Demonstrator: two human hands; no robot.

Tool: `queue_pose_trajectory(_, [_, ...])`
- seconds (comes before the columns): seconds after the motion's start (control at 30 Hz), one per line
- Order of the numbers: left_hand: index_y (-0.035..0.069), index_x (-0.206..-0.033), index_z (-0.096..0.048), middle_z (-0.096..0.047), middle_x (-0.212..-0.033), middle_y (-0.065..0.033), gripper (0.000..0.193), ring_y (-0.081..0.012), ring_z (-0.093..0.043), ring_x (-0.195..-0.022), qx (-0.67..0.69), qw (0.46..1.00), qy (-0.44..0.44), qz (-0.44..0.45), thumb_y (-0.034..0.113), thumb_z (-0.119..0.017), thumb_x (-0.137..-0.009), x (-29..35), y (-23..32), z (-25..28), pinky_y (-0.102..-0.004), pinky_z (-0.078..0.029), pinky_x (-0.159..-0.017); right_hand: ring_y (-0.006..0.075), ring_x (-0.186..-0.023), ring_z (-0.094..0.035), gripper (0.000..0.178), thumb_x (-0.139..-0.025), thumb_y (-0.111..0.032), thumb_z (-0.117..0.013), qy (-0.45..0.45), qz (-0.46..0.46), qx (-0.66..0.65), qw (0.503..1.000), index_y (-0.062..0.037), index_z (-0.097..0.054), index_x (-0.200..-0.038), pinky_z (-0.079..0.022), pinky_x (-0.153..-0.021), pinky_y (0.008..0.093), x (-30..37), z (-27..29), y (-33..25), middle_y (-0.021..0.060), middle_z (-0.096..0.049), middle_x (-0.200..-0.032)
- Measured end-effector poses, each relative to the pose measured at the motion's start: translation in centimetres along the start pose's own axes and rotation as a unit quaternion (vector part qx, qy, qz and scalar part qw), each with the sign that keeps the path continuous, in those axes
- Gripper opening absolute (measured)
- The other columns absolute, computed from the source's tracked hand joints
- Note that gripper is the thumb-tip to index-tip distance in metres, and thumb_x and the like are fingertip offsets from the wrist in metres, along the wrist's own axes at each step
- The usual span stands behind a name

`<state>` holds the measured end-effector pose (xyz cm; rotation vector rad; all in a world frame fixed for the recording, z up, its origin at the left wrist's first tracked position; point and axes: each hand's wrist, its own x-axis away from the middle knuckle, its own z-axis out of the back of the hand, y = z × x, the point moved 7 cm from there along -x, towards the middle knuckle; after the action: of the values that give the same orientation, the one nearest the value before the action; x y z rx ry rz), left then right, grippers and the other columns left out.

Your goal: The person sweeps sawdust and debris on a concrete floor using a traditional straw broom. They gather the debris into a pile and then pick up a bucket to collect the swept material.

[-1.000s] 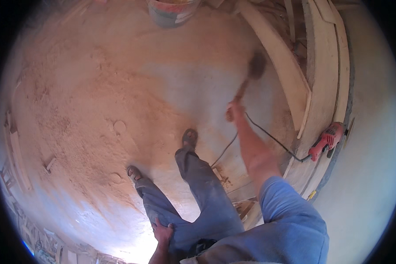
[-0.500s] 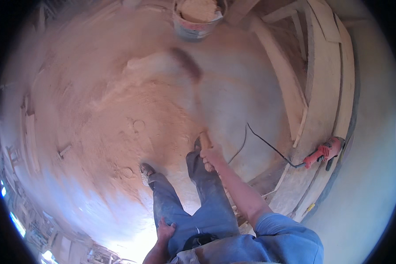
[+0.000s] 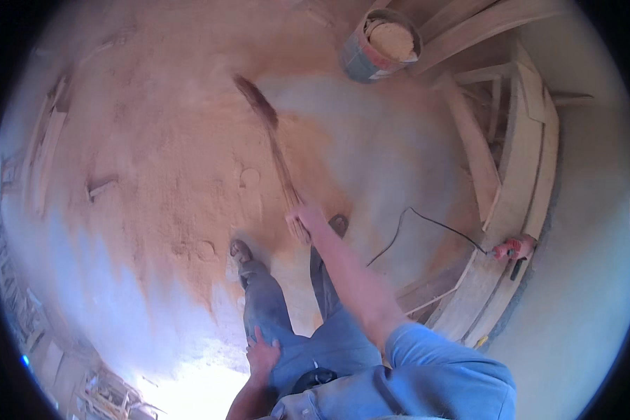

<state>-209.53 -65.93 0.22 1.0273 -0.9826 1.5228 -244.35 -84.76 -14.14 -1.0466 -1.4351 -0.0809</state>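
Observation:
My right hand (image 3: 304, 218) is closed around the handle of a broom (image 3: 280, 157), out in front of my feet. Its dark, long head (image 3: 257, 101) rests at the border between thick brown dust and a paler swept-looking patch of floor. The end of the handle sticks out just below my fist. My left hand (image 3: 262, 353) lies on my left thigh, fingers apart, with nothing in it.
A bucket (image 3: 360, 56) filled with sawdust-like material stands at the far right. Along the right side run wooden boards (image 3: 518, 161), with a red power tool (image 3: 514, 248) on them; its black cord (image 3: 437, 234) trails over the floor. Wood scraps (image 3: 103, 187) lie at left.
My right hand and the broom have swung left, and the broom head now lies further over the dust. The view has turned, shifting the bucket to the right. My left hand stays on my thigh.

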Motion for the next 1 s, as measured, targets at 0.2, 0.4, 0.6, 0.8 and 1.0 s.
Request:
queue_pose_trajectory(0.2, [0.008, -0.15, -0.027, -0.042, -0.138, -0.032, 0.082, -0.049, -0.053, -0.116, 0.011, 0.997, 0.057, -0.043, 0.044, -0.062, -0.085, -1.5, -7.4, 0.8, -0.0533, -0.044, -0.096, 0.0148, -0.039, -0.042, 0.022, -0.084, -0.007, -0.052, 0.252, -0.079, -0.16, 0.951, -0.0115, -0.056, -0.105, -0.04, -0.04, 0.0257, 15.0, 7.9, 6.4, 0.0015, -0.046, -0.057])
queue_pose_trajectory(0.4, [0.006, -0.148, -0.028, -0.048, -0.129, -0.0318, 0.079, -0.0468, -0.056, -0.112, 0.003, 0.998, 0.043, -0.051, 0.042, -0.062, -0.086, -2.9, -11.1, 1.5, -0.0521, -0.046, -0.094, 0.0165, -0.039, -0.034, 0.011, -0.079, -0.017, -0.058, 0.26, -0.119, -0.223, 0.932, -0.015, -0.051, -0.088, -0.035, -0.042, 0.0321, 9.2, -0.4, 17.6, 0.0059, -0.044, -0.061])
queue_pose_trajectory(0.6, [0.007, -0.148, -0.028, -0.049, -0.128, -0.0313, 0.077, -0.0461, -0.057, -0.11, -0.019, 0.995, 0.059, -0.079, 0.042, -0.062, -0.088, -3.0, -12.5, 0.5, -0.0509, -0.047, -0.093, 0.0151, -0.042, -0.039, 0.089, -0.076, 0.002, -0.054, 0.048, -0.07, -0.226, 0.97, -0.026, -0.019, -0.153, -0.039, -0.039, 0.0308, 10.2, -15.8, 13.9, 0.0049, -0.044, -0.061])
queue_pose_trajectory(0.8, [0.008, -0.15, -0.024, -0.05, -0.128, -0.0305, 0.079, -0.0462, -0.057, -0.111, -0.055, 0.994, 0.04, -0.089, 0.042, -0.061, -0.089, -1.5, -12.1, -0.3, -0.0509, -0.046, -0.094, 0.0159, -0.043, -0.045, 0.094, -0.077, 0.002, -0.052, 0.007, -0.066, -0.185, 0.981, -0.0261, -0.011, -0.157, -0.043, -0.039, 0.0313, 21.8, -3.9, 15.4, 0.0057, -0.046, -0.061])
queue_pose_trajectory(1.0, [0.007, -0.149, -0.027, -0.048, -0.131, -0.0305, 0.077, -0.0465, -0.055, -0.113, -0.084, 0.991, 0.035, -0.097, 0.042, -0.061, -0.089, -2.1, -11.8, -0.3, -0.0507, -0.046, -0.095, 0.0184, -0.045, -0.048, 0.046, -0.081, -0.012, -0.054, 0.227, -0.127, -0.283, 0.923, -0.0096, -0.047, -0.126, -0.044, -0.04, 0.0299, 25.5, 12.2, 26.7, 0.0092, -0.052, -0.068])
